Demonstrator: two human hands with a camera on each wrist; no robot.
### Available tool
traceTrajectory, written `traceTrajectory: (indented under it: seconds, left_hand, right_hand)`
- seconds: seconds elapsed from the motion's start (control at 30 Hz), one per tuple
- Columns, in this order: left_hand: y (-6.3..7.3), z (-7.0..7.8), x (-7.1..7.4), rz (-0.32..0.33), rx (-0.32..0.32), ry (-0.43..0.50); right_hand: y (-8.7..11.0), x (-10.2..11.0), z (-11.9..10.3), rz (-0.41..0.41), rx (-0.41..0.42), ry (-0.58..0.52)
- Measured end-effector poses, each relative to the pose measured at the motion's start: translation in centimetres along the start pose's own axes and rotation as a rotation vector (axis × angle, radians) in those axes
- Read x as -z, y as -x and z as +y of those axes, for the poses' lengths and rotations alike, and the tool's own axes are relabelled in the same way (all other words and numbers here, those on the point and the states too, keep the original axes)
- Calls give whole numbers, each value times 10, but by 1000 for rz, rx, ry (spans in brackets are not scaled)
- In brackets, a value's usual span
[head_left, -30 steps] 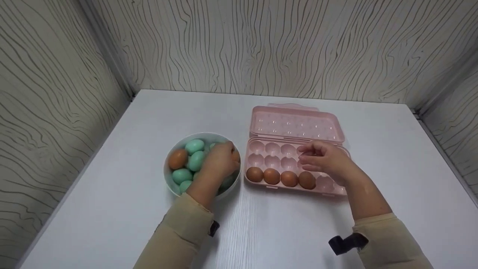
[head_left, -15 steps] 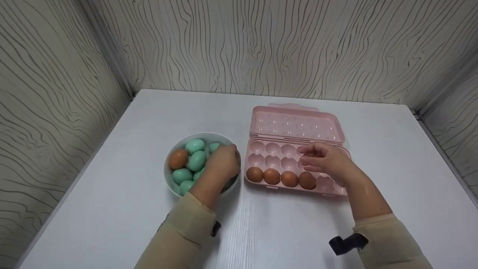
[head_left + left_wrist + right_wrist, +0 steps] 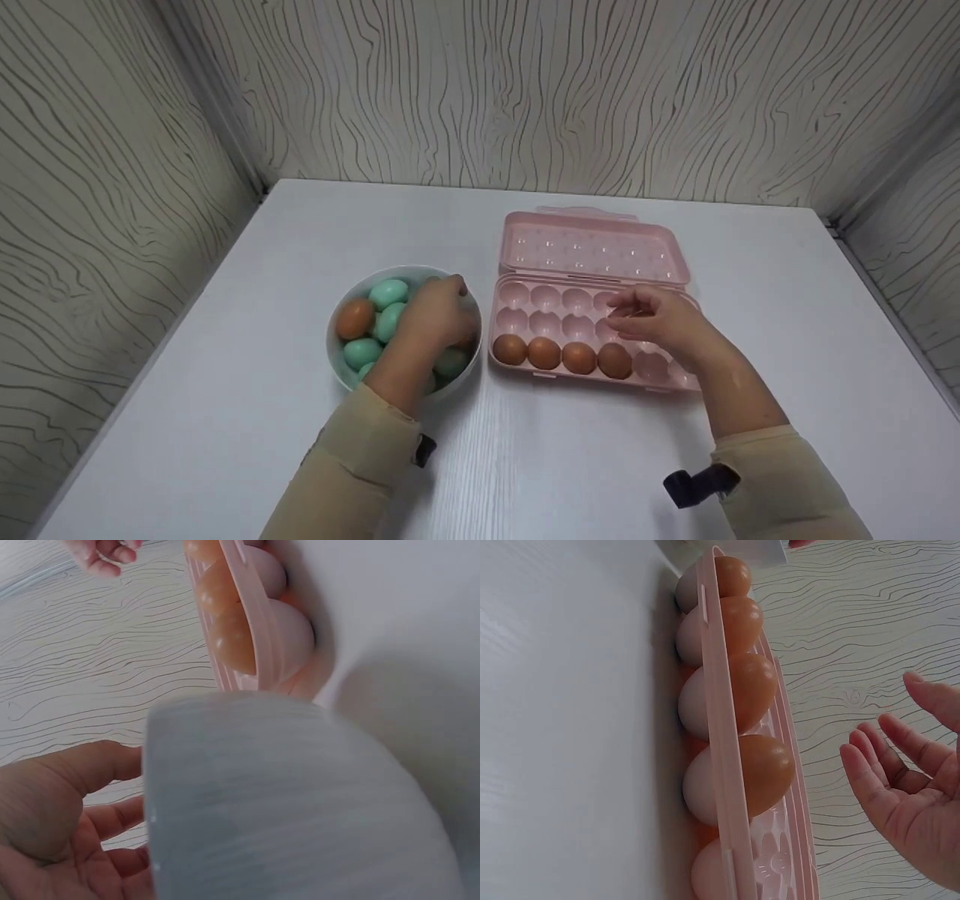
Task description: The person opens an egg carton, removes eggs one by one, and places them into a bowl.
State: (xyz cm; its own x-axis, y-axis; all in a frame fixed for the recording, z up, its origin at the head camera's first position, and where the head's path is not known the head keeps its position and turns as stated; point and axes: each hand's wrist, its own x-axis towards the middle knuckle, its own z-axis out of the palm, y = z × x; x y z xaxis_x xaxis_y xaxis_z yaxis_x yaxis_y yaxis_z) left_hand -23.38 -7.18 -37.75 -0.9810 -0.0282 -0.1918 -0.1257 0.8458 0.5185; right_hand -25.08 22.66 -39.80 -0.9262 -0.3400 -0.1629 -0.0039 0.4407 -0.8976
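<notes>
My left hand (image 3: 435,319) reaches into a white bowl (image 3: 331,349) holding green-blue eggs (image 3: 389,293) and brown eggs (image 3: 354,319). In the left wrist view the bowl's wall (image 3: 300,802) hides those fingertips, so whether they pinch anything is unclear. A brown egg lies partly hidden beneath that hand. My right hand (image 3: 664,322) hovers over the right part of a pink egg carton (image 3: 545,325), fingers loosely bent. Nothing lies between its fingers (image 3: 866,780) in the right wrist view. Brown eggs (image 3: 544,352) occupy several cups of the carton's near row.
The carton's lid (image 3: 592,247) is tipped back on the far side. Both containers stand side by side on a white table (image 3: 225,360), the bowl to the left. Wood-patterned panels (image 3: 480,90) rise behind and at both sides of the table.
My left hand has shifted slightly left and away within the bowl, uncovering a brown egg near the right rim. My right hand stays nearly still above the carton.
</notes>
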Motion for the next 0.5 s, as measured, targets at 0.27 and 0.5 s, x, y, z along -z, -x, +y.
traceTrajectory:
  seconds: [0.27,0.5]
  left_hand:
    - [0,1,7,16,-5,38]
    - [2,9,8,30,-52,127]
  right_hand:
    - [-2,4,9,21,3,90]
    - [-2,1,13,32,20,141]
